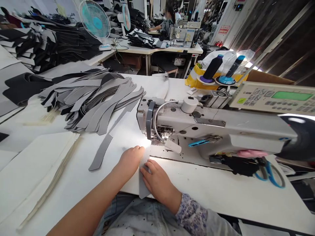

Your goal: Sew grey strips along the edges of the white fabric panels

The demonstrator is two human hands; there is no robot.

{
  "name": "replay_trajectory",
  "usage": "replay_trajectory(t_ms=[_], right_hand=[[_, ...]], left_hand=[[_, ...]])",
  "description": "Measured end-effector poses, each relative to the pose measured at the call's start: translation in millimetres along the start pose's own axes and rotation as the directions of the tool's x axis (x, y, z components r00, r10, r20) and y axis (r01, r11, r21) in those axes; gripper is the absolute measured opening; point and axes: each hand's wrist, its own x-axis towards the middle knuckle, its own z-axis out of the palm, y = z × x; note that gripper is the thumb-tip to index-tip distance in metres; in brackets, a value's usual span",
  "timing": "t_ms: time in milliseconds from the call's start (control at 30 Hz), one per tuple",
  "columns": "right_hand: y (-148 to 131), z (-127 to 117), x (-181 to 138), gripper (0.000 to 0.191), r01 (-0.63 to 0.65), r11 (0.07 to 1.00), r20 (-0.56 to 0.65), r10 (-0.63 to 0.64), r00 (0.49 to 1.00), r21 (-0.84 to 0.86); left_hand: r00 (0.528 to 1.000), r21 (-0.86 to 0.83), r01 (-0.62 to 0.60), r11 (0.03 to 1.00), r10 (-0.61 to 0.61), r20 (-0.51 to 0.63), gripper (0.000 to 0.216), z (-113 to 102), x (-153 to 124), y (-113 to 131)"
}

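A grey fabric strip (144, 189) runs from the table's front edge up toward the needle area of the sewing machine (187, 119). My left hand (131, 161) is closed at the strip's left edge, its curled fingers just below the lit needle area. Lower down, my right hand (158, 183) grips the strip from the right, thumb and fingers bent over it. The strip's far end is lost in the lamp glare. Another grey strip (100, 152) lies flat on the table, left of my left hand.
Bundled grey strips (98, 98) are heaped at the left, behind a stack of white sheets (36, 173). Tweezers with a blue handle (199, 143) rest on the machine bed. Blue-handled scissors (273, 175) lie at the right. Thread cones (213, 67) stand behind the machine.
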Motion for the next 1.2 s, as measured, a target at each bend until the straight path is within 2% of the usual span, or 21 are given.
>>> replay_trajectory(t_ms=[267,367,533,633,833,967,1200], right_hand=[[1.4,-4.3,9.0,0.039,0.048,0.999,0.042,-0.048,0.998,0.018],[3.4,-3.9,7.0,0.03,0.017,1.0,0.043,-0.018,0.999,0.012],[3.2,-8.3,8.1,0.025,0.003,0.999,0.045,-0.001,0.999,-0.042],[1.3,-14.4,11.5,0.027,0.002,0.999,0.09,0.003,0.996,-0.051],[2.6,-16.4,11.0,0.037,0.002,0.999,0.115,0.004,0.993,-0.052],[5.0,-15.6,11.1,0.024,-0.004,1.0,0.099,0.007,0.995,-0.023],[12.0,-11.1,24.9,0.018,0.0,0.998,0.024,0.001,1.0,-0.056]], left_hand=[[0.999,0.018,-0.018,1.0,0.018,0.028,0.022,-7.7,12.1,-1.9],[1.0,0.033,-0.021,0.999,0.021,0.021,0.018,-6.3,13.2,-1.2],[0.998,-0.013,-0.014,1.0,0.013,-0.053,0.02,8.1,13.7,0.1],[0.995,-0.031,-0.016,0.999,0.013,-0.1,0.021,14.7,17.1,1.2],[0.991,-0.05,-0.017,0.999,0.01,-0.134,0.018,15.2,28.3,4.9],[0.986,-0.069,-0.022,0.997,0.01,-0.169,0.021,13.5,35.2,7.5],[0.989,-0.091,0.013,0.996,-0.026,-0.143,0.024,5.8,49.9,19.6]])
